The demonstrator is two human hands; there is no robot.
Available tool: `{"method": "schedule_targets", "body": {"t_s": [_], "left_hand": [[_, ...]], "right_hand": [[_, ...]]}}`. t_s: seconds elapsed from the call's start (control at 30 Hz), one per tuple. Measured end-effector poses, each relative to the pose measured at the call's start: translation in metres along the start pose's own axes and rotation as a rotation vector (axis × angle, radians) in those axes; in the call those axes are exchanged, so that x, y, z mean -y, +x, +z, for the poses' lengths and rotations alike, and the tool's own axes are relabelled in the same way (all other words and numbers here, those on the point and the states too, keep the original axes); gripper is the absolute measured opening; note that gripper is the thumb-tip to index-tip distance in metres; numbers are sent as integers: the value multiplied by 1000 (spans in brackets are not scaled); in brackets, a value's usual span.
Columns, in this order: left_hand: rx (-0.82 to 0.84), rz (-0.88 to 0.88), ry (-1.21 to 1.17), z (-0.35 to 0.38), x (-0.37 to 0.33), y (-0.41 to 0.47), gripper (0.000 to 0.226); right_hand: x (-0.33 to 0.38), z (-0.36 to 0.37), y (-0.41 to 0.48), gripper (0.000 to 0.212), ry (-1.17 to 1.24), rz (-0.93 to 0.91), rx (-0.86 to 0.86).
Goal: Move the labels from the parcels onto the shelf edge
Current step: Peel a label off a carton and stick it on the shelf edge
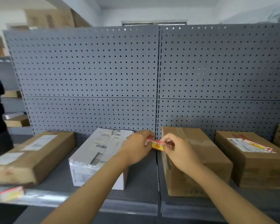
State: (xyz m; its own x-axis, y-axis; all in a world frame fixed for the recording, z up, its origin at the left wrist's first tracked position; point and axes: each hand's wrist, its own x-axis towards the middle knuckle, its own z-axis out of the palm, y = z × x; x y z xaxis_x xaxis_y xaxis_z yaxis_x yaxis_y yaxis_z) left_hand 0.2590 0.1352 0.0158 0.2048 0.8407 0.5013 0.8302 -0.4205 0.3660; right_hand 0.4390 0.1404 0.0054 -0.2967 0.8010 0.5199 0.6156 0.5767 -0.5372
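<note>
Head view: the left hand [137,147] and the right hand [178,148] meet in mid-air, each with thumb and fingertips pinched on one end of a red-and-yellow label [156,144]. The strip is stretched between them, free of any parcel. Its long axis runs left to right, dipping slightly toward the right hand, so it lies close to parallel with the shelf edge [128,207].

Seen from the shelf edge, the label hangs beyond it and above it, over the gap between the white parcel [97,152] and the brown parcel [200,159]. The coming move therefore looks like a pull toward the person and downward, with little turning needed. Neither hand is clearly nearer to the shelf edge, so both could carry it together.

Farther along the shelf edge to the left, a stuck label [11,193] already sits on the strip, blurred. Beyond the shelf edge to the right, a far parcel [257,167] carries a second label [255,147] on its top, not yet peeled.
</note>
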Motion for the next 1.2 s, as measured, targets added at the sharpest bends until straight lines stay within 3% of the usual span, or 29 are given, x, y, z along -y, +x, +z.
{"method": "schedule_targets", "body": {"t_s": [0.3, 0.57, 0.87, 1.03, 1.2], "left_hand": [[-35, 29, 37, -60, 71, -82, 22], [107, 12, 52, -96, 137, -171, 23], [241, -59, 129, -62, 160, -223, 23], [362, -51, 255, -41, 162, -231, 44], [284, -55, 339, -24, 164, -239, 54]], "right_hand": [[70, 58, -29, 12, -37, 36, 19], [115, 138, -71, 12, -5, 200, 116], [115, 169, -91, 13, -80, 200, 210], [103, 177, -91, 12, -95, 174, 182], [97, 184, -91, 11, -148, 115, 174]]}}
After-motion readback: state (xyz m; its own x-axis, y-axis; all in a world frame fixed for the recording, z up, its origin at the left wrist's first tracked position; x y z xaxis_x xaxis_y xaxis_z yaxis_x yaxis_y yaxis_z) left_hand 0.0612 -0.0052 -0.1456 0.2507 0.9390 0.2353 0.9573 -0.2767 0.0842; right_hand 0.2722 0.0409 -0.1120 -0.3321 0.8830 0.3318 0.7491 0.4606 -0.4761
